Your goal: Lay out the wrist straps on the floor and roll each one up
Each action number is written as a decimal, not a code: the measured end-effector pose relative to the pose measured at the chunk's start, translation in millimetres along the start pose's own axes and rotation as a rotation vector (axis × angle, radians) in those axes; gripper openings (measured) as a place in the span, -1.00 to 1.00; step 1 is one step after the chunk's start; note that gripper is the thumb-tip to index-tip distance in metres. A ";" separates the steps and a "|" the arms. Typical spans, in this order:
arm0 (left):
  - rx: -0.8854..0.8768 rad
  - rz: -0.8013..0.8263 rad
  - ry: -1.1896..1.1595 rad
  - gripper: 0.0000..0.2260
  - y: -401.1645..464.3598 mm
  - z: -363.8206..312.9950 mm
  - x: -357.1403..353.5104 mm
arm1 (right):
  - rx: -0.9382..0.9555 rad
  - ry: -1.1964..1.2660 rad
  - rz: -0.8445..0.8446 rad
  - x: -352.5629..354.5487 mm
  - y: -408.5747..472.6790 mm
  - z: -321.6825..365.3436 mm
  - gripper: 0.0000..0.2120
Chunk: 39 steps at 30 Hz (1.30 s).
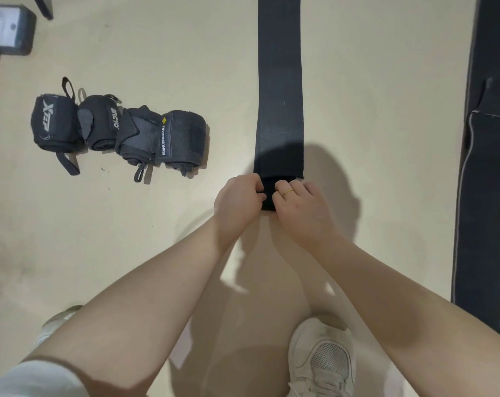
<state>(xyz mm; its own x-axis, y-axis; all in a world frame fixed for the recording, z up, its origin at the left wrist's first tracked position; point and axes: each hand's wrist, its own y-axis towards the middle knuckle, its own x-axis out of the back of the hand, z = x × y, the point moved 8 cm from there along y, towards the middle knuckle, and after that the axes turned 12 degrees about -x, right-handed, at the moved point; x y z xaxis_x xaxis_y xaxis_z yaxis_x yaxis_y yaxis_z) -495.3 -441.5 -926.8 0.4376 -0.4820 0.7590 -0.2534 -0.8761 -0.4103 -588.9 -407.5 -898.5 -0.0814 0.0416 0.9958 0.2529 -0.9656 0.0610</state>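
1. The floor (372, 116) carries everything we see; a long dark mat (483, 196) lies along its right edge.
2. The flat strap (279, 90) runs straight away from us up the middle of the floor, its far end out of view. We judge it soft, light and limp, likely a little stretchy, so it should coil readily but may skew sideways unless both edges are guided evenly.
3. Four rolled straps (120, 133) sit touching in a row, well apart on the left.
4. The small roll (269, 193) at the strap's near end is where we would take hold, at both edges.
5. Our left hand (238, 200) pinches the roll's left side with curled fingers; our right hand (299, 206) grips its right side likewise.
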 end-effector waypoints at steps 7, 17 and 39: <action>-0.210 -0.109 0.090 -0.73 13.9 -14.2 17.4 | -0.038 0.039 0.046 -2.9 -0.3 2.2 -0.71; -0.634 0.047 0.561 -0.77 29.9 -26.2 8.2 | -0.128 -0.005 0.038 -10.7 -1.7 -9.7 -0.83; -0.271 0.036 0.080 -0.79 23.8 -11.6 16.9 | -0.541 0.341 0.175 -9.1 31.3 -40.8 -0.93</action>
<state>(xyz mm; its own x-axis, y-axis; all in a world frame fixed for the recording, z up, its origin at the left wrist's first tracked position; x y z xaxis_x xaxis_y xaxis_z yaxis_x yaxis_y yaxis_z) -504.0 -470.4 -917.9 0.3570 -0.5010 0.7884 -0.4941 -0.8176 -0.2958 -619.6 -448.6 -908.4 -0.4067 -0.1254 0.9049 -0.2222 -0.9472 -0.2311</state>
